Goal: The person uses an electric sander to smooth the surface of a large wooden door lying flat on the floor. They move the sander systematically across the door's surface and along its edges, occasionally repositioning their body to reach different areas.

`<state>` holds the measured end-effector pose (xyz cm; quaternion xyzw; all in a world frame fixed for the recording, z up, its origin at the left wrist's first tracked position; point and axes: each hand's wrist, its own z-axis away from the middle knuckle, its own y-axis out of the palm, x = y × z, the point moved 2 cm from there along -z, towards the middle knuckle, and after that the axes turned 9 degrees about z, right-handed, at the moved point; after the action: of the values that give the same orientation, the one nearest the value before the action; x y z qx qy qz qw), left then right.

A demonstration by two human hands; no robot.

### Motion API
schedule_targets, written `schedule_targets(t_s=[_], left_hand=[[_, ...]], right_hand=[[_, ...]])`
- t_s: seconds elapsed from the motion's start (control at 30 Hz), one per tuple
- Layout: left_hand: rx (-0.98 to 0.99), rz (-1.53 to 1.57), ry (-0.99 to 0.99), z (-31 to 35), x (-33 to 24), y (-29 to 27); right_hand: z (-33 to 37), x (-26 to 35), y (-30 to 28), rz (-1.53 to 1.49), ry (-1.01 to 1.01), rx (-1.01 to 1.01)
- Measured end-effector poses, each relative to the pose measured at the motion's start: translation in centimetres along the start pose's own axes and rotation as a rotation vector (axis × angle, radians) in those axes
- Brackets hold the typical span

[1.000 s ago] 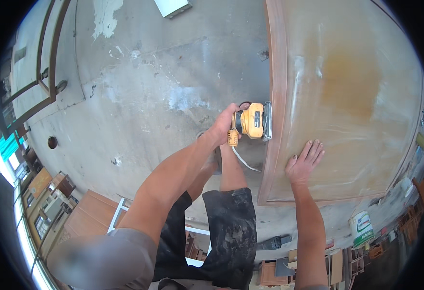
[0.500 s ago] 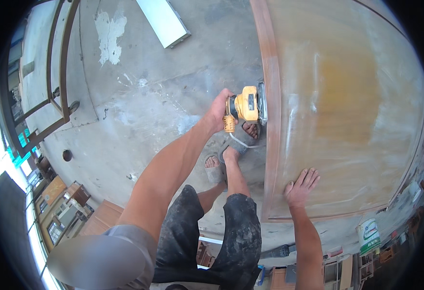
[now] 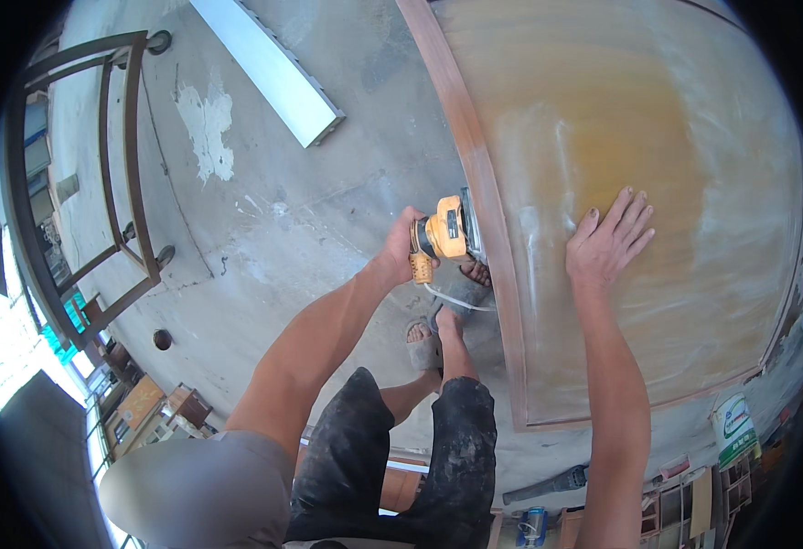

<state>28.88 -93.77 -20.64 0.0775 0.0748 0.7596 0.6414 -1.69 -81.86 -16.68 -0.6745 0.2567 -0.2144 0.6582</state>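
My left hand point(image 3: 401, 247) is wrapped round the body of a yellow and black power sander point(image 3: 447, 229). The sander is tipped on its side, its pad against the left edge of a large brown wooden panel point(image 3: 639, 156). A pale cord point(image 3: 456, 300) trails from its handle toward the panel and passes out of sight there. My right hand point(image 3: 607, 242) lies flat on the panel's face, fingers spread, holding nothing. Whitish dust streaks cover the panel's surface, with a darker yellow-brown patch in the middle. A reddish-brown border strip point(image 3: 488, 201) runs along its left side.
On the concrete floor lies a long pale metal box point(image 3: 269, 73). A dark wheeled frame point(image 3: 136, 165) stands at the far left. My sandalled feet point(image 3: 420, 343) are close to the panel's edge. A white and green bucket point(image 3: 735, 425) and a black tool point(image 3: 548, 485) are at the lower right.
My right hand has slid farther up and inward over the panel's face. The whole view has shifted. My left hand still holds the sander against the panel's edge.
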Motion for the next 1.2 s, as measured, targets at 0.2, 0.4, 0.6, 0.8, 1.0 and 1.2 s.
schedule_targets(t_s=[0.2,0.4,0.6,0.8,1.0,1.2], left_hand=[[-0.015,-0.015,0.058,1.8,-3.9,1.4],[-0.084,0.079,-0.096,0.6,1.4,-0.6],[-0.022,0.028,-0.093,-0.8,-4.2,1.2],[-0.022,0.048,-0.046,-1.0,-11.0,4.4],[0.014,0.065,0.129,-1.3,-14.5,5.3],[0.124,0.010,0.298,-2.9,-16.4,5.1]], right_hand=[[0.0,0.6,0.0,-0.036,0.031,0.023],[-0.4,0.9,-0.2,-0.018,0.027,0.037],[-0.4,0.6,-0.2,-0.001,-0.001,0.038],[-0.8,0.2,-0.2,0.021,-0.016,0.063],[-0.6,0.7,-0.6,0.040,-0.022,0.098],[0.2,0.7,-0.3,0.056,-0.058,0.056]])
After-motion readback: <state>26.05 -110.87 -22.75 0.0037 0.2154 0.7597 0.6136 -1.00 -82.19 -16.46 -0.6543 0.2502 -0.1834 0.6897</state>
